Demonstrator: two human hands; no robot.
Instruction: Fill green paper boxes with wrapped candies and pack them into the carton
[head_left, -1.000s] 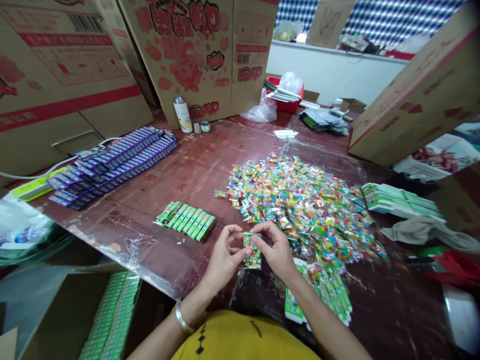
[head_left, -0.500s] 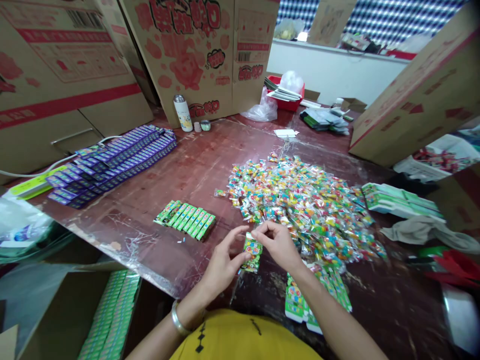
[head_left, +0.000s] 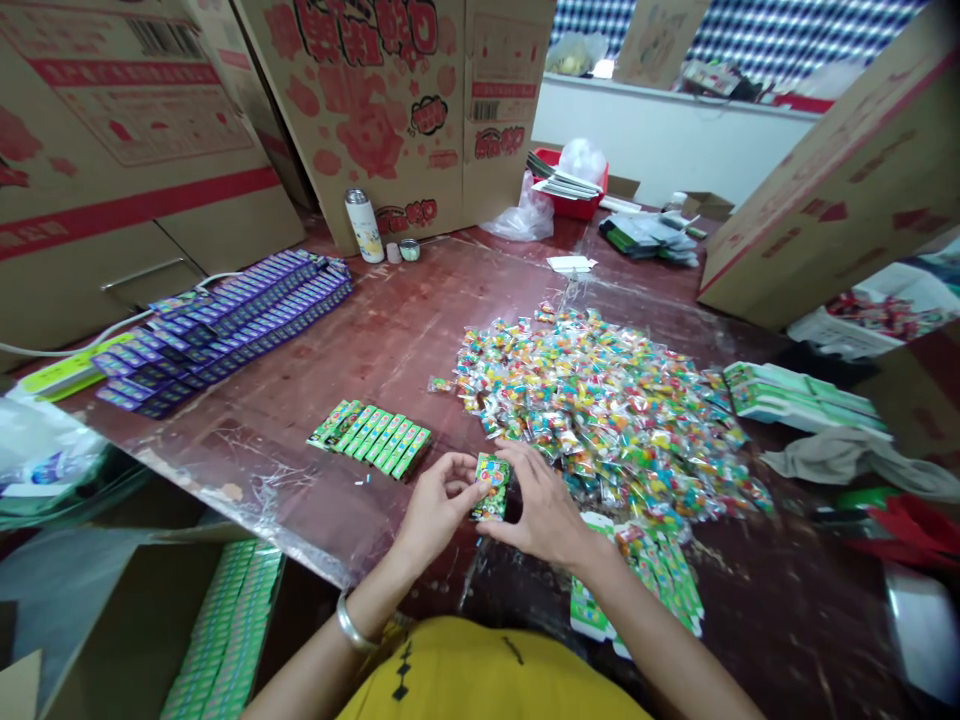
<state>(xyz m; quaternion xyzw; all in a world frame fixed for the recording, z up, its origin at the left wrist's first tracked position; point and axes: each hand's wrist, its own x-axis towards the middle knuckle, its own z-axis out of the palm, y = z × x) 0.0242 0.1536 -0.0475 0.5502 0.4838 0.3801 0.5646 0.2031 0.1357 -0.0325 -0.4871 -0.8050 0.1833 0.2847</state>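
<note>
A small green candy box (head_left: 492,488) with colourful print is held between my two hands near the table's front edge. My left hand (head_left: 442,502) grips its left side, the thumb lying on the printed face. Around its right side curl the fingers and thumb of my right hand (head_left: 541,508), at the top and bottom ends. To the left lies a row of green candy boxes (head_left: 375,437). Beyond my right hand spreads a heap of wrapped candies (head_left: 600,400). Flat green cartons (head_left: 592,600) lie partly under my right forearm.
Stacked purple boxes (head_left: 247,320) and a flask (head_left: 364,226) stand at the back left. Large cardboard cartons (head_left: 390,110) border the table. More flat green cartons (head_left: 802,400) and a grey cloth (head_left: 855,462) lie at right. An open carton (head_left: 105,640) holding green boxes sits below the left edge.
The candy box has shifted slightly up and left, and its top looks closed now. My right hand has moved from pinching its top to spanning its right side.
</note>
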